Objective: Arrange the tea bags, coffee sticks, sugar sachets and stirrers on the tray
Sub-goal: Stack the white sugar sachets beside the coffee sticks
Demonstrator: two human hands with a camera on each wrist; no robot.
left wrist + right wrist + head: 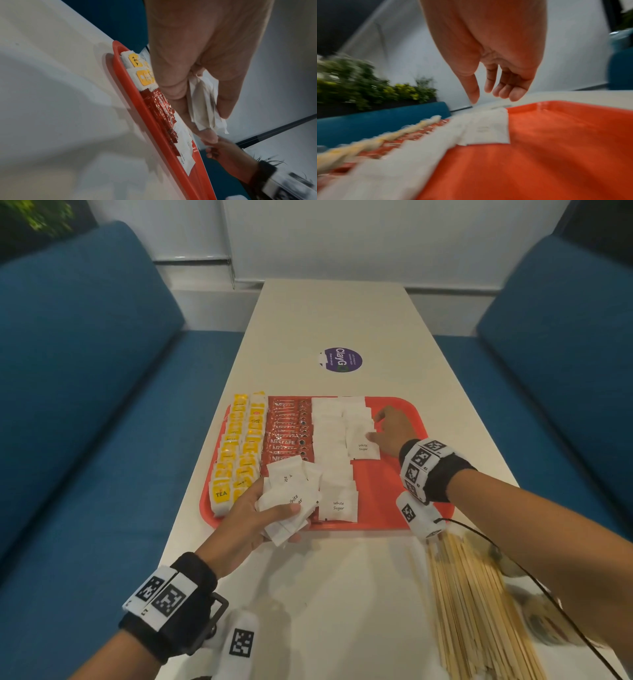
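A red tray (407, 484) lies across the table. On it, from left to right, run two rows of yellow tea bags (236, 446), a column of red coffee sticks (286, 433) and two columns of white sugar sachets (330, 440). My left hand (246, 518) grips a bundle of sugar sachets (291, 501) over the tray's near edge; the same bundle (204, 105) shows in the left wrist view. My right hand (394, 429) hovers by the right sachet column with loose, empty fingers (503, 89). Wooden stirrers (476, 604) lie in a pile on the table, near right.
A purple round sticker (342, 359) is stuck on the table beyond the tray. Blue sofas (85, 378) flank the table on both sides. A black cable (534, 580) crosses the stirrers. The tray's right third (565, 142) is bare red plastic.
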